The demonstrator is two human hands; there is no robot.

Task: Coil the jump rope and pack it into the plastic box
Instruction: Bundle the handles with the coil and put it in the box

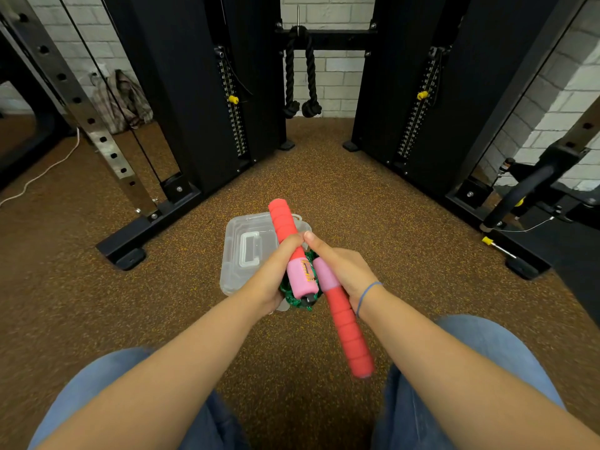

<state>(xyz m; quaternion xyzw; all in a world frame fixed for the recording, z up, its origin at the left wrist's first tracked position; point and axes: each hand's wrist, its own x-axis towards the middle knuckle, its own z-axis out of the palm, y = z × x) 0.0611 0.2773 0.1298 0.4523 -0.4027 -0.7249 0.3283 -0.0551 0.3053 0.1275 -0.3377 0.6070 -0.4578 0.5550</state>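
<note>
Jump rope: I see two red and pink foam handles, one pointing away, the other pointing back toward the knees, with the green cord bunched between the hands.
Left hand: fingers wrapped tight around the far-pointing handle and the cord.
Right hand: fingers closed on the near-pointing handle; a blue band circles the wrist.
Plastic box: clear, on the floor directly under the hands, lid on; I cannot tell what is inside.
Floor: brown speckled, black gym machine beyond.
</note>
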